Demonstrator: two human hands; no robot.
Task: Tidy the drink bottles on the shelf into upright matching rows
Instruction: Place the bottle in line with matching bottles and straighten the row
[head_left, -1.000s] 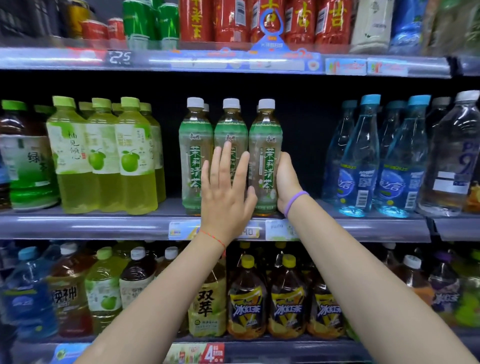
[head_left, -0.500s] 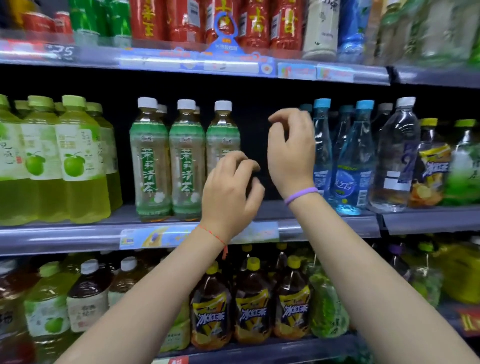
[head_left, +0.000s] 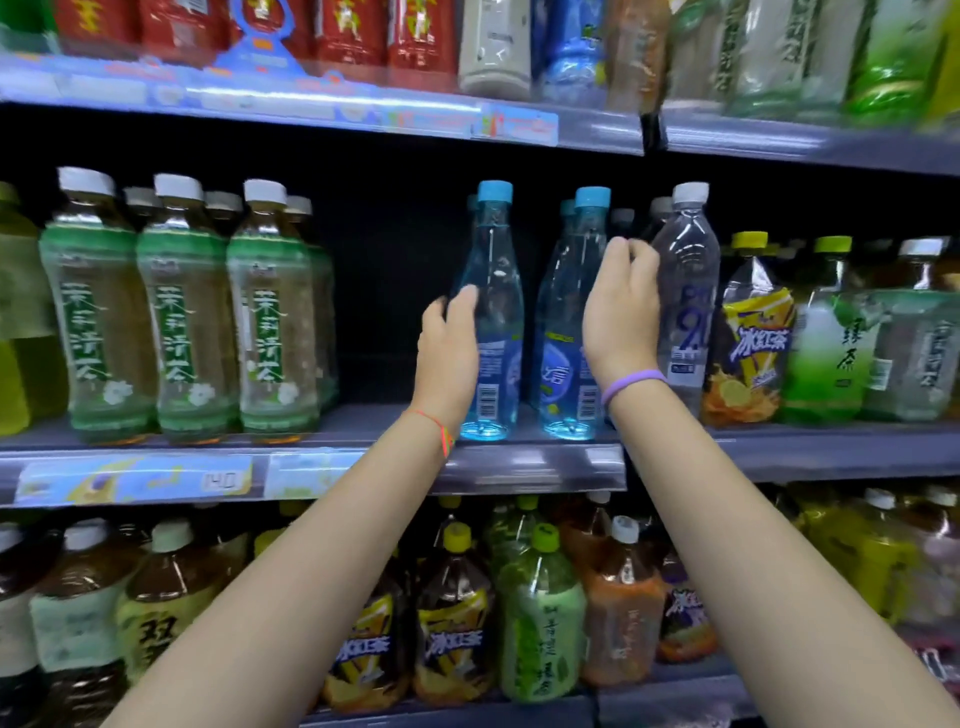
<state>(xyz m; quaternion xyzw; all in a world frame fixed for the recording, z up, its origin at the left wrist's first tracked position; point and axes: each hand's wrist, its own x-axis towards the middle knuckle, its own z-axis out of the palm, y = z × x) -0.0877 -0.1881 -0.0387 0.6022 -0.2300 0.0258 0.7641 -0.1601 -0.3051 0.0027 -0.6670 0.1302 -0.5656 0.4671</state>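
Note:
Two blue-capped water bottles stand upright at the middle shelf's (head_left: 519, 462) front edge. My left hand (head_left: 449, 353) touches the left side of the left blue bottle (head_left: 496, 280) with thumb and fingers spread. My right hand (head_left: 621, 317) covers the right side of the right blue bottle (head_left: 569, 291), its fingers curled beside the shoulder of a clear white-capped bottle (head_left: 688, 270). Whether those fingers hold either bottle is hidden. More blue-capped bottles stand behind. Three green-label tea bottles (head_left: 182, 322) stand in a straight row at the left.
A dark gap lies between the tea row and the blue bottles. Right of the clear bottle stand a yellow iced-tea bottle (head_left: 753, 338) and green tea bottles (head_left: 826, 343). The upper shelf (head_left: 332, 104) and the lower shelf are packed with bottles.
The view has swung right. Both hands left the green tea bottles, crossed the gap and now sit at the blue water bottles.

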